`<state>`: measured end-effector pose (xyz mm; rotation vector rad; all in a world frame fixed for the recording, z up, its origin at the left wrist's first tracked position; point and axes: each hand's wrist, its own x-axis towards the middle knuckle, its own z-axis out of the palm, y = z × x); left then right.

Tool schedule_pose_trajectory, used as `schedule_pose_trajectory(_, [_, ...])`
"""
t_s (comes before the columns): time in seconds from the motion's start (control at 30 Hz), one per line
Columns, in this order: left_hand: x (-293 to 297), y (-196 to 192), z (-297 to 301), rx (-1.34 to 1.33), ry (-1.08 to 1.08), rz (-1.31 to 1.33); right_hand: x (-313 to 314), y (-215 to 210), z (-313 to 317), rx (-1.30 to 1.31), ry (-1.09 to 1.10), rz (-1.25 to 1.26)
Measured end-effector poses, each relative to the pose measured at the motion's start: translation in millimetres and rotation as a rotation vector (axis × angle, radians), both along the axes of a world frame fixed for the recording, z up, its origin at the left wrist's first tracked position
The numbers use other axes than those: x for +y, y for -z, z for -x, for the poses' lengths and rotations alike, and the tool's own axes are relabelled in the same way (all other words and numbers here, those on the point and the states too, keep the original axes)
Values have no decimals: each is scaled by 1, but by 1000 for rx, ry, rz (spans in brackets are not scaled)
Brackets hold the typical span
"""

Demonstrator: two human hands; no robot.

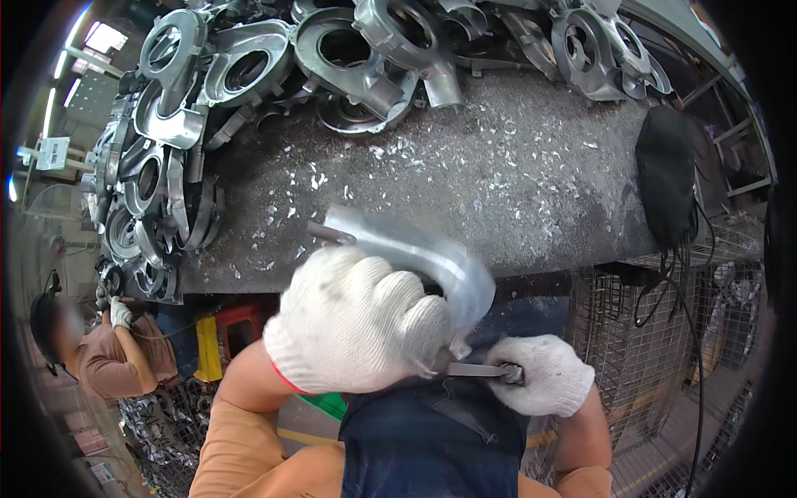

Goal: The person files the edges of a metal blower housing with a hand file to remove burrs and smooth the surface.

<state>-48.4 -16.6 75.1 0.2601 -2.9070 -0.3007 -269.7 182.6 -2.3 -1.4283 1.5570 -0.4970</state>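
My left hand [357, 324], in a white knit glove, is closed around a curved silvery metal casting [469, 278]. The casting is held over the bench's near edge and is partly blurred; my fingers hide some of it. A dark rod-like end [330, 233] shows beside the glove at its upper left. Lower right, my gloved right hand [548, 378] grips a flat grey file-like tool [475, 370]. The tool points left, its tip close to the casting's lower end and my left fingers. Whether the tip touches metal I cannot tell.
Similar castings [336, 50] are piled along the bench's far side and left side [145, 178]. Pale metal shavings litter the dark bench top [515, 166]. A black glove-like bundle [667, 174] hangs at the right corner, near wire cages [639, 349] and a cable. Another person [124, 353] works at left.
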Motion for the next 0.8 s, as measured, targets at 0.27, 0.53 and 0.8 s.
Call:
schedule_pose_trajectory(0.27, [18,78,21,79,-224,-258,-20,24,9,-225,328,76])
schedule_pose_trajectory(0.53, [-20,91,-15,181,-265,-21,-18,50,-5,-575,459,-345])
schedule_pose_trajectory(0.8, [5,107,-10,369,-109,-184,-26,62,-28,-300,390,-133])
